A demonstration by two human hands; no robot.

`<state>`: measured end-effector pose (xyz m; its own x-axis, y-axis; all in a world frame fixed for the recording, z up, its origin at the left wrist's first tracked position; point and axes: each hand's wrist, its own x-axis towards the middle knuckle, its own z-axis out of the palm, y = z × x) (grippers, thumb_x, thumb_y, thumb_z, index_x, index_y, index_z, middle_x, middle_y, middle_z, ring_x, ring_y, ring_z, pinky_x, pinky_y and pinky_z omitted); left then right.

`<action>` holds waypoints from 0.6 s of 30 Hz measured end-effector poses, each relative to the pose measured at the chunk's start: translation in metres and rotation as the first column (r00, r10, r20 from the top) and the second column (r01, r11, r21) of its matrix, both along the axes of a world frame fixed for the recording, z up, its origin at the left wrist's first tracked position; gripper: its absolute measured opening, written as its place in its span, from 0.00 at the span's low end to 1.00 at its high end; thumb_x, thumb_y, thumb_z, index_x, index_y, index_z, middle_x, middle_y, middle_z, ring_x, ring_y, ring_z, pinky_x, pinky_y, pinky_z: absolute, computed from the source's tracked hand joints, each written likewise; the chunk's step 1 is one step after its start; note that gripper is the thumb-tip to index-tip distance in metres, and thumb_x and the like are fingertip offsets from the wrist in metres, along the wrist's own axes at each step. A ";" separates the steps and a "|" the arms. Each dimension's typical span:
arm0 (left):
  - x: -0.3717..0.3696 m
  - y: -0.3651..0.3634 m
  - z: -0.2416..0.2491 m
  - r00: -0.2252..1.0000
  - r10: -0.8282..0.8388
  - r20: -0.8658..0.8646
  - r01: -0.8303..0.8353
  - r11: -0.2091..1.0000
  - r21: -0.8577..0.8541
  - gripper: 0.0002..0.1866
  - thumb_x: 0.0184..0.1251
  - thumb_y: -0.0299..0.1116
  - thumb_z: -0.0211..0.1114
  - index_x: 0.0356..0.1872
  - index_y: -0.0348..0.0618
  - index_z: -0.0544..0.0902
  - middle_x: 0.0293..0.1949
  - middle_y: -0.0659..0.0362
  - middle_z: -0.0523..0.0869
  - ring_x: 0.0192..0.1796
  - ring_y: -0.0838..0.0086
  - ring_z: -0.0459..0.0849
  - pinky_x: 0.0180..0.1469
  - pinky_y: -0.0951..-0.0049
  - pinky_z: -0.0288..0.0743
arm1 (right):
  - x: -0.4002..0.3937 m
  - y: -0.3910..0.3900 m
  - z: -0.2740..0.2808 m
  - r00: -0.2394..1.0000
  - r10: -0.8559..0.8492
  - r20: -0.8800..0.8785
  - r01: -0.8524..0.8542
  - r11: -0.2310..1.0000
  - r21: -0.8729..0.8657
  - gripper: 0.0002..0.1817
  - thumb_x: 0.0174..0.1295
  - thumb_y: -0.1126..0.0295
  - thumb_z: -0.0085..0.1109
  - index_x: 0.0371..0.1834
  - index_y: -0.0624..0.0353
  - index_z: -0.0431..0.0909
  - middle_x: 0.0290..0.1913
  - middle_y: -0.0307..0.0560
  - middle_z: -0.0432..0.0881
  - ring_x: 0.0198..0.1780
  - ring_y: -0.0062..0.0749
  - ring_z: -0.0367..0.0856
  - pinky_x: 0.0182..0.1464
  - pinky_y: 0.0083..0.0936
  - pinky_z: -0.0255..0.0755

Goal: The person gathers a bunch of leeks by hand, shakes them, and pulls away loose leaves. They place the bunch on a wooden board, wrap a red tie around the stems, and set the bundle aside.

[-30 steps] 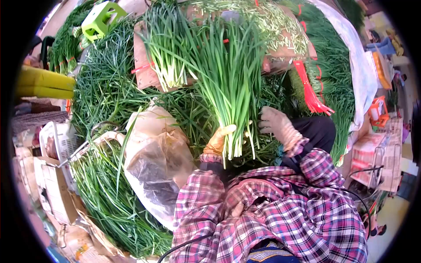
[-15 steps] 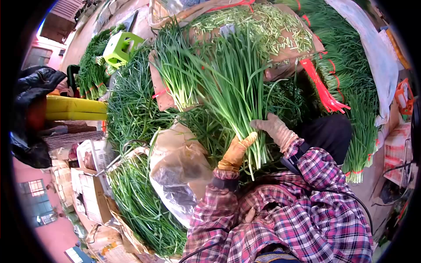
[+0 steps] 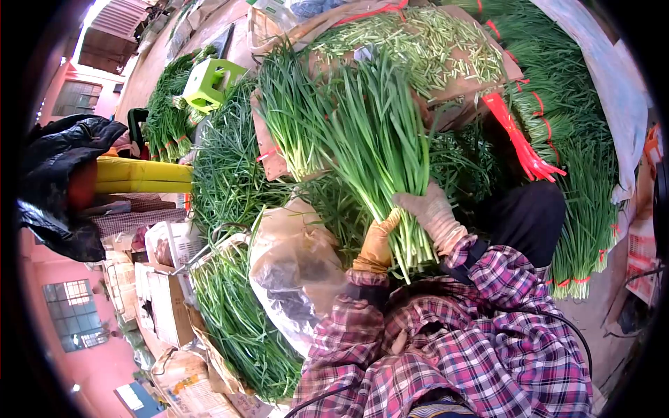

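A loose bunch of garlic chives [image 3: 380, 139] stands tilted in front of me, pale stem ends down and long green leaves fanning up and left. My left hand [image 3: 378, 242], in a tan-yellow glove, is closed around the left side of the stems near their base. My right hand [image 3: 433, 214], in a greyish glove, presses on the right side with its thumb across the stems; its other fingers are hidden behind them. Behind and left, a second chive bunch [image 3: 296, 118] lies on a cardboard-covered board [image 3: 272, 164].
Cut stem pieces [image 3: 432, 52] cover the board's far part. Red ties [image 3: 519, 139] hang at its right edge. Tied chive bunches [image 3: 578, 160] line the right. Loose chives [image 3: 237, 313] and a plastic bag [image 3: 293, 272] lie left. A green stool [image 3: 211, 83] stands farther back.
My right hand has moved in against the stems and closed on the bunch, whose stem ends sit closer together. The whole view has shifted slightly to the right.
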<state>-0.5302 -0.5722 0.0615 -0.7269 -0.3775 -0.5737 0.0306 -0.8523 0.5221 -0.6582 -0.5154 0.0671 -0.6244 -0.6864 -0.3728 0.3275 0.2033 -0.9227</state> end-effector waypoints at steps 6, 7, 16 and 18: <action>-0.007 0.011 -0.035 0.997 0.074 0.025 -0.076 0.994 0.076 0.22 0.61 0.38 0.64 0.54 0.41 0.73 0.45 0.54 0.81 0.44 0.62 0.82 0.45 0.57 0.79 | -0.017 0.008 -0.025 0.955 -0.146 0.260 0.090 0.972 0.218 0.29 0.44 0.67 0.73 0.48 0.69 0.72 0.41 0.52 0.81 0.41 0.34 0.79 0.47 0.27 0.72; -0.004 0.009 -0.040 0.998 0.049 0.026 -0.053 0.983 0.176 0.22 0.61 0.38 0.64 0.54 0.42 0.72 0.46 0.53 0.81 0.46 0.61 0.81 0.46 0.55 0.78 | -0.017 0.010 -0.021 0.956 -0.141 0.256 0.085 0.972 0.218 0.29 0.44 0.67 0.73 0.48 0.69 0.72 0.41 0.52 0.81 0.41 0.34 0.79 0.47 0.27 0.72; 0.003 -0.006 -0.012 1.000 -0.013 0.007 0.012 0.995 0.102 0.33 0.59 0.47 0.65 0.61 0.41 0.66 0.54 0.53 0.76 0.54 0.64 0.76 0.56 0.61 0.71 | -0.010 0.010 0.007 0.932 -0.099 0.348 0.087 0.995 0.049 0.25 0.47 0.71 0.70 0.49 0.65 0.72 0.41 0.47 0.81 0.41 0.31 0.78 0.48 0.25 0.71; 0.001 -0.004 -0.022 0.998 -0.043 -0.044 0.038 0.994 -0.103 0.35 0.58 0.47 0.66 0.63 0.41 0.64 0.55 0.55 0.75 0.55 0.65 0.75 0.57 0.62 0.70 | -0.004 0.006 0.008 0.961 -0.080 0.264 0.075 0.997 0.028 0.31 0.50 0.64 0.69 0.55 0.65 0.68 0.48 0.50 0.78 0.48 0.34 0.76 0.53 0.26 0.69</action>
